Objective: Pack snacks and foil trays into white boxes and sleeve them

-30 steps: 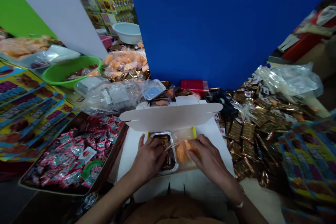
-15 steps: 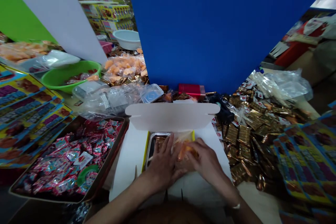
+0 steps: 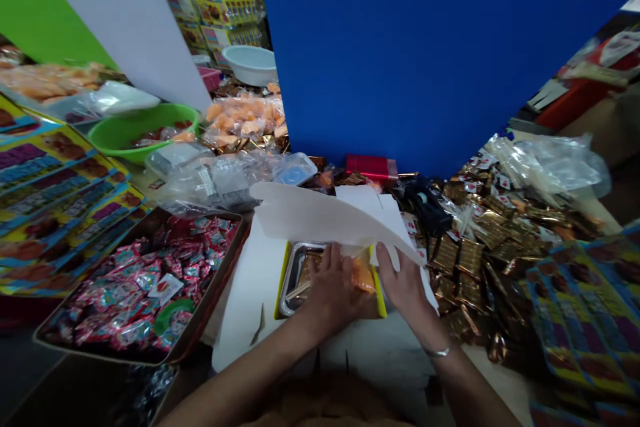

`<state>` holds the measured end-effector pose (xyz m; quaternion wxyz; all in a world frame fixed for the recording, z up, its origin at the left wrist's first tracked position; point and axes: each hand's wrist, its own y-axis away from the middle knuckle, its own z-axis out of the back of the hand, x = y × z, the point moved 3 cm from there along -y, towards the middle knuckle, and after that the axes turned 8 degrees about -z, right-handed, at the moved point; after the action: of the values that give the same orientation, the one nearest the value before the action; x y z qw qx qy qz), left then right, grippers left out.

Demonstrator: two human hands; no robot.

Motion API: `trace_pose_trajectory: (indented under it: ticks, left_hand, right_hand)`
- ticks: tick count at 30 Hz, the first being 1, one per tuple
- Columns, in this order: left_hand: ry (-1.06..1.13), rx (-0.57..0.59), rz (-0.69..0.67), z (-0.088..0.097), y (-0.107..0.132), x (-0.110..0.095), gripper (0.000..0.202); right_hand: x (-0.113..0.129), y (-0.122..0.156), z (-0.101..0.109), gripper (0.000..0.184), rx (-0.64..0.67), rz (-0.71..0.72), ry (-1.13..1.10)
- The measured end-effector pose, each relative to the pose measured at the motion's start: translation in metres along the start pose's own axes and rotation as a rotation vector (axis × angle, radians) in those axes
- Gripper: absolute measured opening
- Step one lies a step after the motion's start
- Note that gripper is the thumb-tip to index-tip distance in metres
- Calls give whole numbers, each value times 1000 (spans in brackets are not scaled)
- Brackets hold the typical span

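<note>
A white cardboard box (image 3: 240, 280) lies in front of me with its lid (image 3: 320, 210) raised and twisted, the right end bent down. Inside it, a yellow-edged opening (image 3: 383, 305) holds a silver foil tray (image 3: 290, 303) with brown contents and pale sticks, and an orange piece in clear wrap (image 3: 363, 275) at the right. Across the middle of these contents rests my left hand (image 3: 327, 290), fingers stretched out. At the opening's right side, my right hand (image 3: 407, 287) has the lid's bent flap between thumb and fingers; the exact grip is partly hidden.
A carton of pink wrapped candies (image 3: 135, 293) stands left, with stacked printed packs (image 3: 55, 207) beyond. Gold-wrapped packets (image 3: 470, 253) are heaped right, beside more printed packs (image 3: 585, 313). Behind lie clear plastic trays (image 3: 225, 177), a red box (image 3: 371, 168) and a tall blue panel (image 3: 400, 47).
My right hand has left the orange wrapped piece and moved right to the lid, whose right end has come down. My left hand stays over the contents. The view has shifted slightly.
</note>
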<state>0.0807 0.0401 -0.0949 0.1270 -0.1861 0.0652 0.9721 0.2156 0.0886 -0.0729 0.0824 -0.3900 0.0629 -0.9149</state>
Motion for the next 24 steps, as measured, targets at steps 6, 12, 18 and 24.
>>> trace_pose_trajectory:
  ticks: [6,12,18,24]
  left_hand:
    - [104,-51,-45,-1,1,1,51]
    - [289,-456,-253,15,46,12,27]
    - [309,-977,168,67,79,92,34]
    - [245,-667,-32,86,56,98,8]
  right_hand:
    - [-25,23,-6,44,243,94,127]
    - [-51,36,-10,62,334,23,238]
    - [-50,41,-17,64,258,-1,183]
    - [-38,44,-14,56,139,-1,51]
